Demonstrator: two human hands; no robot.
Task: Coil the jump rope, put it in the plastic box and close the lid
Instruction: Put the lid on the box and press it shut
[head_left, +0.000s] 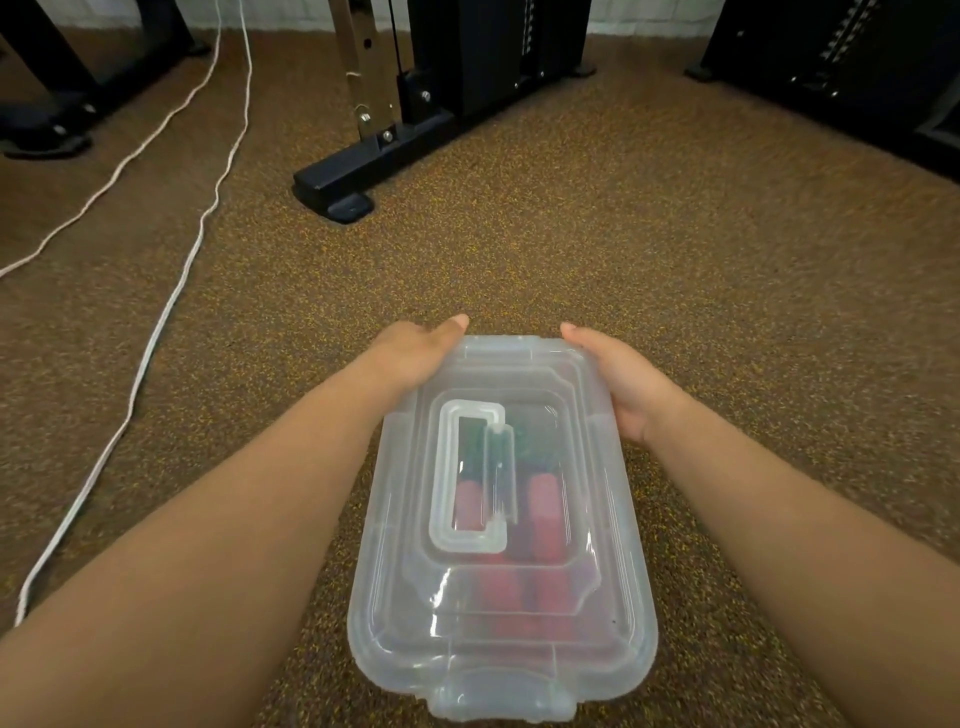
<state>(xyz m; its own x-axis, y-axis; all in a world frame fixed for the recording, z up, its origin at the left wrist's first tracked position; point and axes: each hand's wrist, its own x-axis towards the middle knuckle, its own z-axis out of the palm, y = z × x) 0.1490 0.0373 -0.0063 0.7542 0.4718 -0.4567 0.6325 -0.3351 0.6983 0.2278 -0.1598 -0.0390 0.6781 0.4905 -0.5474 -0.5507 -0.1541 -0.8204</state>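
A translucent plastic box (618, 618) lies on the speckled brown floor with its lid (519, 374) resting on top. Through the lid I see the jump rope (543, 514): red handles and a dark green coil, blurred by the plastic. A fold-down handle (470, 478) lies flat on the lid. My left hand (415, 353) grips the far left corner of the lid and box. My right hand (618, 379) grips the far right corner. The fingers of both hands wrap over the far edge, where their tips are hidden.
A white cord (171, 291) runs across the floor at left. Black gym machine bases stand at the back: one foot (337, 192) in the middle, others at far left (47, 130) and far right (852, 83). Bare floor surrounds the box.
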